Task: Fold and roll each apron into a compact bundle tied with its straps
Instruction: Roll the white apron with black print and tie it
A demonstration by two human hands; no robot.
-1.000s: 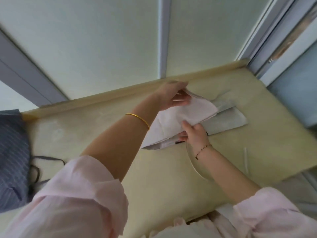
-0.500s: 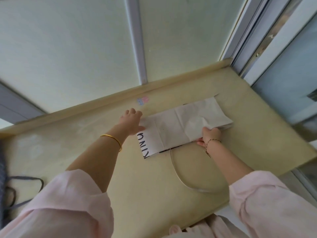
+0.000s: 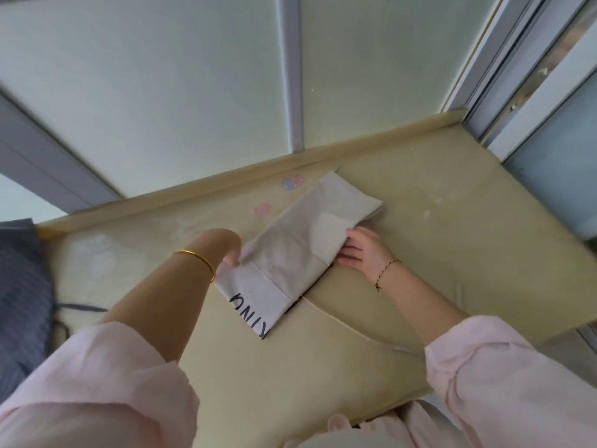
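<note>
A pale grey apron [image 3: 290, 250], folded into a long flat strip with black lettering at its near left end, lies diagonally on the yellowish table [image 3: 452, 240]. My left hand [image 3: 223, 247] is at the strip's left end with its fingers curled onto the fabric edge, mostly hidden behind my wrist. My right hand [image 3: 361, 250] is at the near long edge, thumb above and fingers below a lighter loose flap. A thin pale strap [image 3: 349, 328] trails from under the apron toward my right sleeve.
A dark blue striped apron [image 3: 19, 302] with a dark strap [image 3: 77, 308] is heaped at the table's left edge. A raised lip [image 3: 193, 202] runs along the table's back below window panels. Small stickers [image 3: 292, 182] mark the table behind the grey apron.
The folded strip now lies more diagonally in view. My left hand has shifted from the far left corner down onto the left end. My right hand stays at the near edge.
</note>
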